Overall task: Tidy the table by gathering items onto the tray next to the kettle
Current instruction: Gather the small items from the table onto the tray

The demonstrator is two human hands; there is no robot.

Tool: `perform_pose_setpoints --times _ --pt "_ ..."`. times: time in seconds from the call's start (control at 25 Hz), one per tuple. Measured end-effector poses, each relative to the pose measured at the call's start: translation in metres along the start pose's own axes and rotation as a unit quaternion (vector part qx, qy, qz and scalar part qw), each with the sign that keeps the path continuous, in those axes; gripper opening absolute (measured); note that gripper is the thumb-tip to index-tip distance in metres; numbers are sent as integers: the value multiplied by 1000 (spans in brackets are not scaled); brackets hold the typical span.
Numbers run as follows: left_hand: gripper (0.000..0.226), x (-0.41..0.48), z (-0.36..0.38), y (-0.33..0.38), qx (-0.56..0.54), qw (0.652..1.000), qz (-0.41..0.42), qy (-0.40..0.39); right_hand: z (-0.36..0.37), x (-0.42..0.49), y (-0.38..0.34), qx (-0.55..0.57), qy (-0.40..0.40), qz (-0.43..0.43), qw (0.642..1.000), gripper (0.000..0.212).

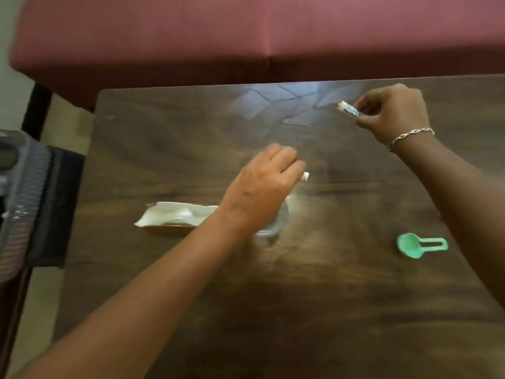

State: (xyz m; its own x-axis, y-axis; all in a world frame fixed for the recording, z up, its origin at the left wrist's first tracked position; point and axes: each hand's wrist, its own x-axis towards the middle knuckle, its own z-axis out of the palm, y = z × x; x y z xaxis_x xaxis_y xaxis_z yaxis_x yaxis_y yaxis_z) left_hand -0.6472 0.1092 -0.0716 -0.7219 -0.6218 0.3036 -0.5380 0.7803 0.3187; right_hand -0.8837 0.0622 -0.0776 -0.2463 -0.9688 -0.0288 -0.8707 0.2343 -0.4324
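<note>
My right hand [393, 113] pinches a small white battery [349, 110] with black lettering, just above the far right part of the dark wooden table [169, 149]. My left hand [262, 187] is over the middle of the table, fingers curled round a small white object [305, 176] whose tip shows past my fingers. Under my left wrist sits a clear glass [273, 228], mostly hidden and blurred. A box of white tissues [175, 217] lies left of it. A green plastic scoop [418, 245] lies at the right. No tray or kettle is in view.
A red upholstered seat [246, 36] stands beyond the table's far edge. At the left edge a grey and black device [24, 198] sits beside the table. Pale floor [38, 310] shows past the table's left side.
</note>
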Motion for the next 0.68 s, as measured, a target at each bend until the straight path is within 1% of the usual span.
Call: perform_pose_setpoints --times 0.12,0.28,0.4,0.56,0.68 --pt "6 -41 -43 -50 37 998 -46 12 25 -1 -74 18 -28 -40 999 18" --pt "18 -104 -94 -111 72 991 -115 19 62 -2 -181 25 -71 -108 991 17" --pt "24 -147 -121 -143 68 982 -171 29 89 -6 -247 24 -101 -152 983 15" --pt "20 -215 -152 -194 84 963 -248 57 129 -17 -331 25 -147 -202 968 14" --pt "18 -262 -170 -236 115 941 -308 77 156 -24 -383 18 -177 -242 954 15"
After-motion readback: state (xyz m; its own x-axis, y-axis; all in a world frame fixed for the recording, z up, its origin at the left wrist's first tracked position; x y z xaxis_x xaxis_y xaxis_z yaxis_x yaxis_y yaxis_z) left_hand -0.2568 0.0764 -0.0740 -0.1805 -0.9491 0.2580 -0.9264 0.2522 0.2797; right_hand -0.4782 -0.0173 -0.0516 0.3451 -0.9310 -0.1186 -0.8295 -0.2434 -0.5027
